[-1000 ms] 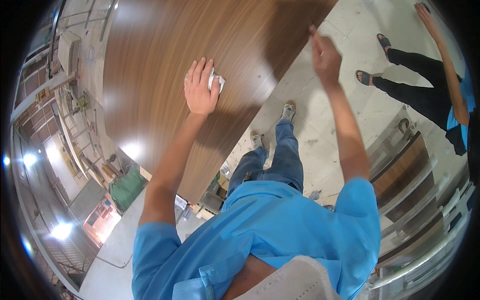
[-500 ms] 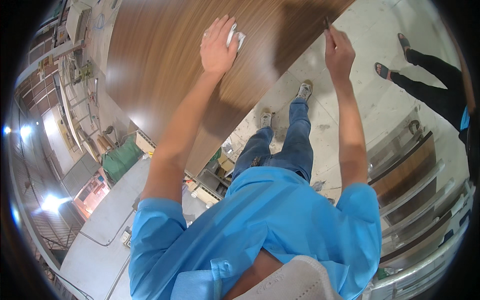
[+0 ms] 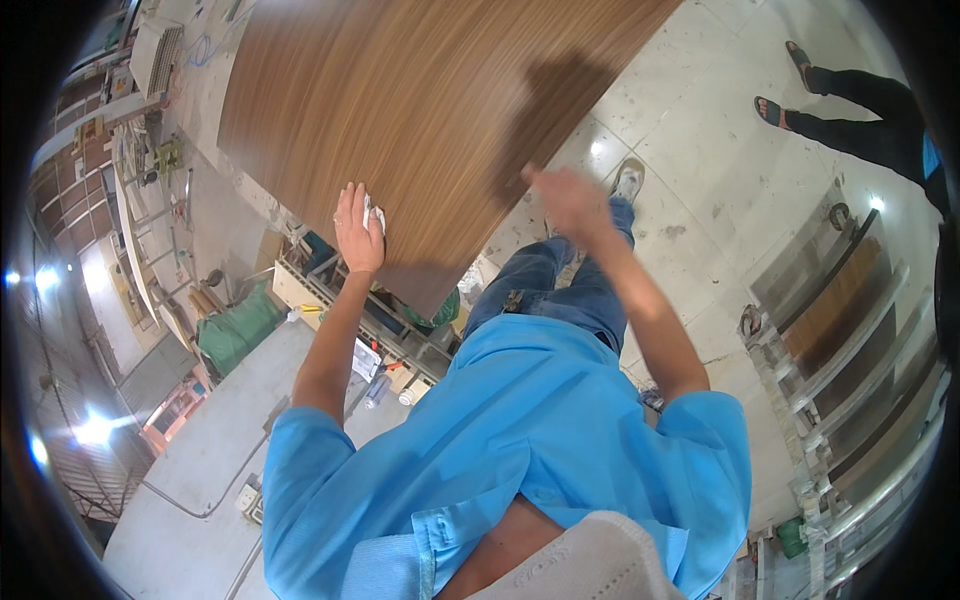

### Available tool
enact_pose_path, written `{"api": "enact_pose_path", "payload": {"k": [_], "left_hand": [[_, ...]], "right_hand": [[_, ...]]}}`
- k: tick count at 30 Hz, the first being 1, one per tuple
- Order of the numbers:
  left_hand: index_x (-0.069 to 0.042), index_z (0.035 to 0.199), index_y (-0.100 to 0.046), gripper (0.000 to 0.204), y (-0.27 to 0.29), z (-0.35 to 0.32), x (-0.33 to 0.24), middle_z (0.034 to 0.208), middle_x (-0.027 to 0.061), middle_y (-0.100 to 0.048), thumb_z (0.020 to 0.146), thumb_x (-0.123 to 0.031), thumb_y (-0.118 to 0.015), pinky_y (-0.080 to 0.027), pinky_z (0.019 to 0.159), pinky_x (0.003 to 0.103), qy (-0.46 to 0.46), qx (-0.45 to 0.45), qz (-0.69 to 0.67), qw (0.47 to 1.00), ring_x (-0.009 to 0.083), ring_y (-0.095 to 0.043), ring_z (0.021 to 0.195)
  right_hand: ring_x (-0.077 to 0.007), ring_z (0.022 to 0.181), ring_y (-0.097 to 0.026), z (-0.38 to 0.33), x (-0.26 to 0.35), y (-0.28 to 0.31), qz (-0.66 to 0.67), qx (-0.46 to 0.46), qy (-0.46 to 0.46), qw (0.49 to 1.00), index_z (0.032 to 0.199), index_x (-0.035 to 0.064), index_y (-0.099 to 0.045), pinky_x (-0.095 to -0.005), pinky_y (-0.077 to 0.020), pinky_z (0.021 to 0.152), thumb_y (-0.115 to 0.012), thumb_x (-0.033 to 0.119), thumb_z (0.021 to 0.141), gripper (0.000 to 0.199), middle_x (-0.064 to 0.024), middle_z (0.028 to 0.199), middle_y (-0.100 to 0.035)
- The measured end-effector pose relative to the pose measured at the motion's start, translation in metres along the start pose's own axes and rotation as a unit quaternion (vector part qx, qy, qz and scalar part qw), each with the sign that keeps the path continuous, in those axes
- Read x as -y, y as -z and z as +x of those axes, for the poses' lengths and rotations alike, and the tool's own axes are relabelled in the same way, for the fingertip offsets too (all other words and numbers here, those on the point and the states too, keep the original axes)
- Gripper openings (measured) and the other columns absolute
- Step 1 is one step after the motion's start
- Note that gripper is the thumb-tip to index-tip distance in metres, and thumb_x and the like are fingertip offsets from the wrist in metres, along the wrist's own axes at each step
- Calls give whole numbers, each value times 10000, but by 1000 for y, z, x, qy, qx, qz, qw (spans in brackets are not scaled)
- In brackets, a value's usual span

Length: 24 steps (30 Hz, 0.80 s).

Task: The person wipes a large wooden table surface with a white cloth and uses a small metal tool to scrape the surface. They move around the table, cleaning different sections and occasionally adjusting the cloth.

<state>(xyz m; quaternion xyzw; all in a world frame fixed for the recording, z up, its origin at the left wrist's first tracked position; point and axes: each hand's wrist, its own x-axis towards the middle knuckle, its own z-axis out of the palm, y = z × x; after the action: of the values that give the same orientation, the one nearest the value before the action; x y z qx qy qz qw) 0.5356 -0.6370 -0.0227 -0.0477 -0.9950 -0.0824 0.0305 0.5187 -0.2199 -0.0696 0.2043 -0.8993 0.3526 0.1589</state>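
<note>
A large brown wood-grain board [image 3: 430, 110] spreads out in front of me. Near its close left edge rests my left hand [image 3: 358, 232], its fingers stretched over the surface. A crumpled white cloth or tissue [image 3: 375, 213] is tucked between the thumb and fingers of that hand. My right hand [image 3: 575, 207] is raised by the board's right edge and smeared by motion. Its fingers look closed; what they hold is too blurred to name. A dark shadow falls on the board beyond it.
Another person's legs in black trousers and sandals [image 3: 855, 112] stand at the far right. Panels in a metal rack [image 3: 830, 320] are at the right. On the left are a grey tabletop [image 3: 190, 500] and a green bag [image 3: 240, 325]. A cluttered shelf [image 3: 325, 300] lies under the board's near end.
My left hand has slid nearer along the board with the white cloth. My right hand, which pinched a small dark thing, has swung left and toward me.
</note>
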Motion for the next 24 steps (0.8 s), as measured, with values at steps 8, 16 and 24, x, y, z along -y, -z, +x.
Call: {"api": "enact_pose_path", "payload": {"k": [8, 16, 24], "left_hand": [[-125, 1576, -501, 562, -6, -8, 3, 1645, 130, -456, 1027, -242, -516, -321, 1236, 529, 1, -12, -10, 1000, 370, -397, 1534], [-141, 1567, -508, 531, -6, -4, 2, 1627, 133, -480, 1051, -264, -524, -329, 1236, 510, -19, -37, -24, 999, 367, -419, 1519], [-142, 1525, -548, 514, -12, -2, 5, 1591, 127, -519, 1037, -304, -540, -369, 1209, 499, -45, -79, -35, 995, 354, -455, 1488]], "right_hand": [[-312, 762, -661, 39, -54, 8, -19, -128, -188, 974, 1261, 141, -756, -426, -538, 674, -660, 136, 1010, 269, -137, 863, -671], [-283, 833, -687, -83, 149, -66, 79, 27, -69, 994, 1342, 54, -700, -410, -575, 692, -631, 25, 945, 404, -116, 917, -695], [-324, 716, -630, -30, 60, -51, 0, -170, -119, 978, 1162, 92, -753, -435, -521, 625, -673, 76, 937, 239, -106, 778, -609]]}}
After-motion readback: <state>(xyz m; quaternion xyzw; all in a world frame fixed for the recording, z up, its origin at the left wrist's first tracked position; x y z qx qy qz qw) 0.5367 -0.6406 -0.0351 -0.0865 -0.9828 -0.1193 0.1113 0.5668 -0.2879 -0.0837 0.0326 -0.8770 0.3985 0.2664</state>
